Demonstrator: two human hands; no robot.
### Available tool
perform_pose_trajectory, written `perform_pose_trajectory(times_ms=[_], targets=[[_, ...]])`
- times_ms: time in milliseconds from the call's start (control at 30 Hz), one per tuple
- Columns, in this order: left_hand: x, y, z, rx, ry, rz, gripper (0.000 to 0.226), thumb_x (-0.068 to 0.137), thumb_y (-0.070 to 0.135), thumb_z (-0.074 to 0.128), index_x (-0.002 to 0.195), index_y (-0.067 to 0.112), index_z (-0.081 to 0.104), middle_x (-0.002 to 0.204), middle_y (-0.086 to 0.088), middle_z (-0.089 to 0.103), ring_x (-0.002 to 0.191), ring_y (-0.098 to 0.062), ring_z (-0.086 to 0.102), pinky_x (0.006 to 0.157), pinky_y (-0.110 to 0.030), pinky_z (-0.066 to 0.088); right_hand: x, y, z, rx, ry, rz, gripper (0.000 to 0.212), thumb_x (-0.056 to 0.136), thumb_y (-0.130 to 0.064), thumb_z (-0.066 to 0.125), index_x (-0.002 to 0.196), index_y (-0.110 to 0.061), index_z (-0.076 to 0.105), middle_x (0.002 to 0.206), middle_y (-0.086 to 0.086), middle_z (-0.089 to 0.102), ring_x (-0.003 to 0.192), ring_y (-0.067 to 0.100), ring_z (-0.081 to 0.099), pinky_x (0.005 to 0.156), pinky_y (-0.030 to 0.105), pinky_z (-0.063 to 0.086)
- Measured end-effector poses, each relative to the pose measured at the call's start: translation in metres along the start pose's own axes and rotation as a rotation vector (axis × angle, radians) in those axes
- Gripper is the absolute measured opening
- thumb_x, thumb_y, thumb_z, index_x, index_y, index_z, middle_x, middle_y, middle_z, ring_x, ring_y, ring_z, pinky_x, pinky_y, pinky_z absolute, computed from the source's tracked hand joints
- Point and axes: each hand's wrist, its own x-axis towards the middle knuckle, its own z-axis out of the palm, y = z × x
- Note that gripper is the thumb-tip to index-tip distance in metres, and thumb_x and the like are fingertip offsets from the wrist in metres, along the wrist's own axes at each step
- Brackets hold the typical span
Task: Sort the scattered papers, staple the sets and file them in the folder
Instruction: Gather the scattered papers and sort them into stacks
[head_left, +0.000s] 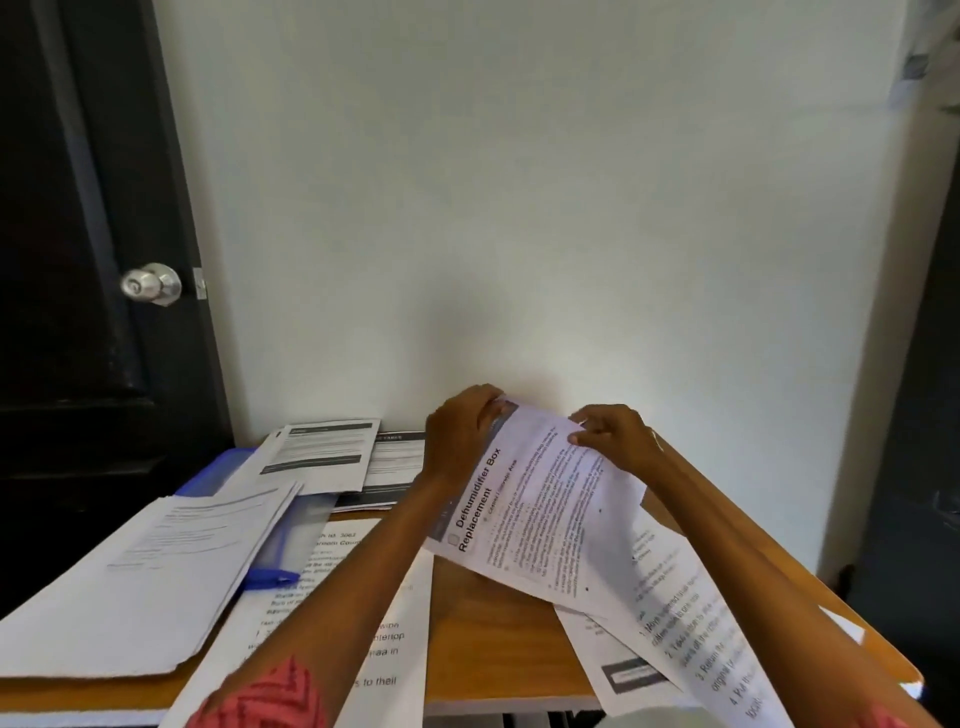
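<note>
Printed sheet (540, 499): far edge pinched by left hand (460, 434) and right hand (618, 439), apparently lifted above worktop (498, 639); blue folder (218, 470) at left.

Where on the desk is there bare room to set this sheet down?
Bare wood shows in the middle, between the long sheet under the left arm and the overlapping sheets on the right. A strip shows at the far right edge. The left side is crowded: stacked papers, blue folder, printed sheets.
</note>
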Motion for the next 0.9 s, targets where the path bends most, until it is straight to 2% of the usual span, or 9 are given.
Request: perform_pose_trajectory(times_ms=[33, 67, 133, 233, 333, 433, 567, 800, 900], targets=[[0.004, -0.004, -0.003, 0.003, 0.04, 0.022, 0.031, 0.089, 0.034, 0.05, 0.102, 0.011, 0.067, 0.095, -0.004, 0.07, 0.083, -0.02, 0.065, 0.065, -0.011, 0.042, 0.002, 0.0, 0.002, 0.014, 0.057, -0.038, 0.007, 0.079, -0.007, 0.072, 0.081, -0.013, 0.07, 0.063, -0.017, 0.059, 0.06, -0.01, 0.056, 0.066, 0.02, 0.043], [0.006, -0.01, -0.004, 0.017, 0.087, 0.028, 0.033, 0.087, 0.033, 0.053, 0.11, 0.011, 0.064, 0.103, -0.006, 0.068, 0.092, -0.022, 0.064, 0.078, -0.021, 0.048, 0.004, -0.001, 0.004, 0.04, 0.144, -0.066, 0.015, 0.08, -0.006, 0.071, 0.073, -0.017, 0.066, 0.057, -0.019, 0.055, 0.058, -0.008, 0.054, 0.061, 0.019, 0.04], [0.004, -0.025, -0.002, 0.036, 0.181, -0.053, 0.048, 0.084, 0.034, 0.061, 0.125, 0.01, 0.054, 0.121, -0.009, 0.06, 0.109, -0.026, 0.056, 0.098, -0.038, 0.038, 0.003, 0.0, 0.006, 0.149, 0.31, -0.067, 0.016, 0.083, -0.006, 0.067, 0.071, -0.016, 0.063, 0.059, -0.014, 0.057, 0.057, -0.003, 0.052, 0.057, 0.014, 0.038], [-0.017, -0.038, 0.004, -0.048, 0.264, -0.28, 0.071, 0.078, 0.044, 0.061, 0.137, 0.01, 0.039, 0.137, -0.012, 0.046, 0.123, -0.029, 0.044, 0.103, -0.044, 0.031, 0.002, -0.002, 0.01, 0.339, 0.442, -0.025, 0.019, 0.086, -0.005, 0.062, 0.071, -0.016, 0.06, 0.066, -0.003, 0.06, 0.06, 0.002, 0.053, 0.059, 0.017, 0.042], [-0.039, -0.049, 0.015, -0.218, 0.222, -0.451, 0.084, 0.075, 0.051, 0.059, 0.143, 0.016, 0.025, 0.144, -0.009, 0.037, 0.127, -0.027, 0.043, 0.099, -0.045, 0.041, 0.002, -0.003, 0.019, 0.455, 0.429, 0.017, 0.006, 0.087, -0.01, 0.062, 0.082, -0.009, 0.065, 0.076, 0.009, 0.066, 0.071, 0.022, 0.062, 0.066, 0.033, 0.05], [-0.048, -0.053, 0.021, -0.383, 0.065, -0.637, 0.066, 0.086, 0.044, 0.06, 0.137, 0.017, 0.029, 0.13, -0.01, 0.054, 0.106, -0.027, 0.06, 0.078, -0.035, 0.053, 0.001, -0.001, 0.03, 0.564, 0.424, 0.099, 0.01, 0.088, -0.007, 0.061, 0.079, -0.002, 0.062, 0.067, 0.005, 0.058, 0.065, 0.017, 0.055, 0.063, 0.028, 0.048], [-0.055, -0.058, 0.024, -0.308, 0.009, -0.606, 0.042, 0.091, 0.028, 0.056, 0.126, 0.009, 0.043, 0.119, -0.012, 0.063, 0.096, -0.029, 0.066, 0.075, -0.038, 0.056, -0.002, 0.008, 0.043, 0.684, 0.421, 0.204, 0.02, 0.089, -0.003, 0.058, 0.07, -0.01, 0.056, 0.062, 0.002, 0.052, 0.062, 0.014, 0.05, 0.059, 0.025, 0.046], [-0.058, -0.07, 0.027, -0.343, 0.039, -0.609, 0.036, 0.091, 0.022, 0.058, 0.124, 0.011, 0.047, 0.117, -0.011, 0.064, 0.093, -0.028, 0.066, 0.074, -0.042, 0.057, -0.003, 0.027, 0.065, 0.79, 0.357, 0.317, 0.025, 0.087, -0.014, 0.064, 0.084, 0.009, 0.054, 0.074, 0.014, 0.056, 0.073, 0.023, 0.056, 0.073, 0.04, 0.05], [-0.062, -0.076, 0.029, -0.349, 0.048, -0.629, 0.036, 0.091, 0.022, 0.057, 0.124, 0.013, 0.046, 0.115, -0.008, 0.064, 0.092, -0.026, 0.066, 0.074, -0.042, 0.057, -0.004, 0.033, 0.076, 0.808, 0.353, 0.36, 0.022, 0.087, -0.014, 0.065, 0.078, -0.003, 0.048, 0.07, 0.011, 0.053, 0.072, 0.024, 0.055, 0.069, 0.038, 0.05]])
